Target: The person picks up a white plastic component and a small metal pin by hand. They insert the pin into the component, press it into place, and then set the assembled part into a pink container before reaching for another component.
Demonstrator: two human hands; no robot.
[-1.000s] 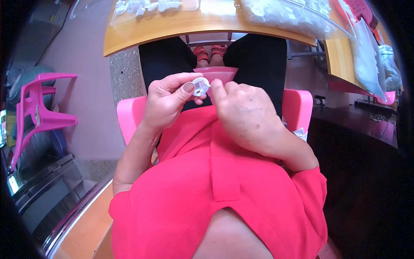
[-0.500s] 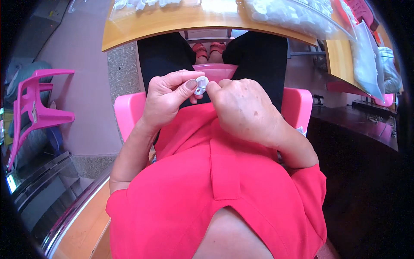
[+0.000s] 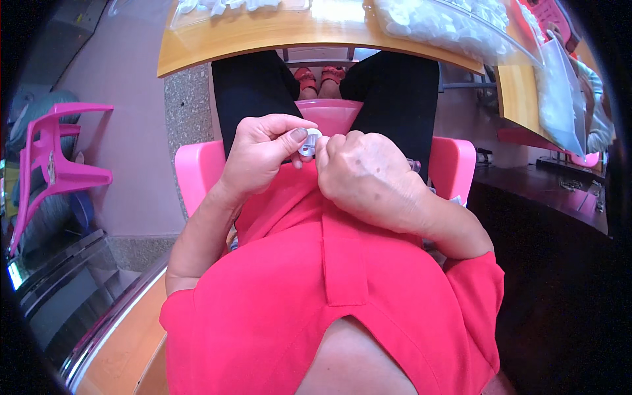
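My left hand (image 3: 266, 148) pinches a small round white plastic part (image 3: 310, 141) between thumb and fingers, above my lap. A slot and a small dark hole show in the part's face. Right against its edge, my right hand (image 3: 365, 164) is closed, back of the hand up, with the fingertips mostly hidden. A small dark, shiny end of some object (image 3: 413, 164) shows beyond the right hand's far side; what it belongs to is covered by the hand.
Ahead stands a wooden table (image 3: 276, 36) bearing clear trays of white plastic parts (image 3: 441, 29). At the right is a clear bag of white pieces (image 3: 556, 99) and a dark surface (image 3: 526, 191). A pink chair (image 3: 69, 171) stands left. Another person's arm (image 3: 592, 85) shows far right.
Both hands have come slightly lower, toward my body, with the white part. The part has turned a little. The dark end beside my right hand has come into sight. The other person's arm has moved.
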